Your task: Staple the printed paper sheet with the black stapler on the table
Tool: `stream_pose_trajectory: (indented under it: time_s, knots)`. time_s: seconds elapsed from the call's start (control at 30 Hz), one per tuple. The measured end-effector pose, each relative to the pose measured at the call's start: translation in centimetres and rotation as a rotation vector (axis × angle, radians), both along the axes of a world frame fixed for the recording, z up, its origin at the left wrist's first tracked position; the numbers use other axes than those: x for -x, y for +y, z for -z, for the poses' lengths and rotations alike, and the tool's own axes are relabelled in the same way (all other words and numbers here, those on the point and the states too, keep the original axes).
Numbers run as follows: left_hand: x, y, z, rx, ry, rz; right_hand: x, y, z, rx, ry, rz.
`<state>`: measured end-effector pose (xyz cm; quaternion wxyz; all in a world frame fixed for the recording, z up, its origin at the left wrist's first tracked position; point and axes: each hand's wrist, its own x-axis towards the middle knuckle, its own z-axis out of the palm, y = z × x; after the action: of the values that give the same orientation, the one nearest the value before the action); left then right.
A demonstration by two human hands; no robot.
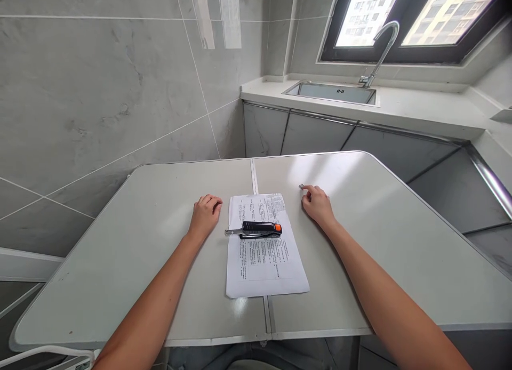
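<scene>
A printed sheet of paper [264,258] lies in the middle of the white folding table [140,242]. Across the sheet rests a black stapler [258,230] with an orange end. My left hand [205,214] rests on the table just left of the paper, fingers curled under, holding nothing I can see. My right hand [317,202] is to the right of the paper's top corner, its fingertips pinched on a small metal piece [301,186], possibly a strip of staples, at the table surface.
A counter with a steel sink [332,93] and a tall tap [380,50] runs along the back under a window. Grey tiled wall stands to the left. A white rail [48,354] shows at the bottom left.
</scene>
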<state>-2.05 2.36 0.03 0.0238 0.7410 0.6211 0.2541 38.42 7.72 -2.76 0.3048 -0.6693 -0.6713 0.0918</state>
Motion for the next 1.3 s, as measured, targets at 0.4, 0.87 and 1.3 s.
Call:
stream_pose_trajectory:
  time_s: [0.4,0.87,1.3]
  knots:
    - [-0.2,-0.3,-0.4,-0.009,-0.316,0.112,1.7,-1.8,-2.6,-0.169,0.183,-0.107]
    - [-3.1,-2.8,-1.6,0.135,-0.729,0.132,10.5,-9.5,-5.0,-0.077,0.109,-0.863]
    - [-3.6,-2.9,-1.8,0.079,-0.76,0.173,9.2,-8.8,-4.2,-0.331,0.013,-0.735]
